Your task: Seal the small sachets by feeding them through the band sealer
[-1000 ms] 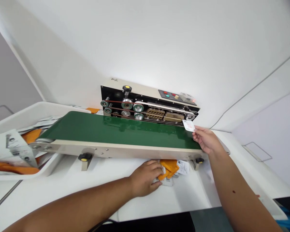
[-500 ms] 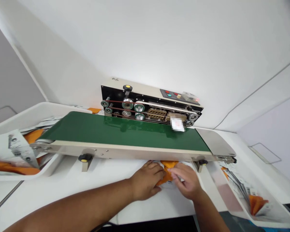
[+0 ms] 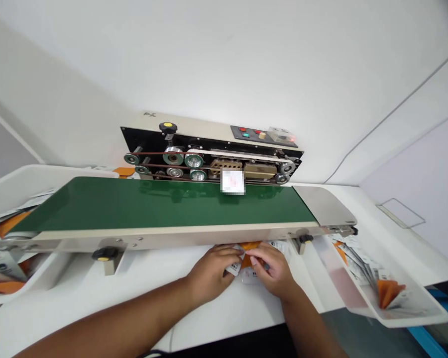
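Note:
Just in front of the sealing machine's conveyor, my left hand [image 3: 216, 268] is curled around the left side of an orange and white pouch [image 3: 246, 261]. The fingers of my right hand [image 3: 271, 268] are bent and pinch its upper right part. Part of the pouch is hidden by my hands and the conveyor's edge. Beneath it a clear, printed packet [image 3: 250, 276] shows on the table. Another small white packet [image 3: 233, 182], blurred out, stands at the band sealer [image 3: 209, 159] above the green belt [image 3: 164, 204].
A white bin [image 3: 56, 263] with orange and white pouches stands at the left end of the belt. On the right, another bin [image 3: 414, 318] holds several more. Black knobs [image 3: 105, 254] stick out from the conveyor's front. A wall rises behind the machine.
The small packet at the sealer has travelled left along the machine. My hands have shifted slightly on the pouch, and a white printed part now shows by my left thumb. The view has turned.

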Demonstrator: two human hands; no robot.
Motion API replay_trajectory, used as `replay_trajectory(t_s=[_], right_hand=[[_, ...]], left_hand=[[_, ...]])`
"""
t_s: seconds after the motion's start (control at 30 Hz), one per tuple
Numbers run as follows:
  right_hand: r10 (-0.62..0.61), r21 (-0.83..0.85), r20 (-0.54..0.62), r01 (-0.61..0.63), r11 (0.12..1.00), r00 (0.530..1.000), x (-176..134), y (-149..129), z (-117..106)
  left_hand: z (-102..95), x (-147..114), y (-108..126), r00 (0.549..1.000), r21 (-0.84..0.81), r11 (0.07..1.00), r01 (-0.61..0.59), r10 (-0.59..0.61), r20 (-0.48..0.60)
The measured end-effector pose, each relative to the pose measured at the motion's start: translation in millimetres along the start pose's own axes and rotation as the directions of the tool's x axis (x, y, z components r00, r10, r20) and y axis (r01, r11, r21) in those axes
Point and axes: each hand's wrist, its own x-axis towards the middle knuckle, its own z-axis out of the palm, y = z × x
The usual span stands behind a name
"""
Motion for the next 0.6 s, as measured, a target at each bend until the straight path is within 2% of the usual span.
replay_trajectory(t_s=[0.13,0.27,0.37,0.43,0.5,0.6], right_hand=[[0.039,-0.015,0.051,-0.038,0.999,0.998,1.0,0.1,-0.2],[0.018,-0.061,0.058,-0.014,0.998,0.998,3.1,-0.4,2.6],[0.000,-0.098,0.027,0.003,0.995,1.000,4.3,0.1,4.8],[-0.020,-0.080,0.000,0.020,0.997,1.000,4.2,0.5,4.4],[-0.023,-0.024,-0.017,0.022,0.999,1.000,2.5,1.3,2.6],[0.061,0.070,-0.054,-0.057,0.996,0.997,-3.6,5.0,1.1]], left_hand=[[1.2,0.8,-2.9,1.000,-0.129,0.992,-0.003,0.000,-0.026],[0.6,-2.2,0.7,0.986,-0.216,0.975,-0.051,0.014,-0.168],[-4.0,-4.7,10.7,0.975,-0.192,0.972,-0.136,0.096,-0.201],[-7.5,-6.6,17.1,0.971,-0.137,0.980,-0.141,0.110,-0.212],[-10.0,-8.5,20.5,0.967,-0.084,0.989,-0.122,0.099,-0.237],[-10.3,-11.1,20.3,0.966,-0.052,0.998,-0.034,0.020,-0.256]])
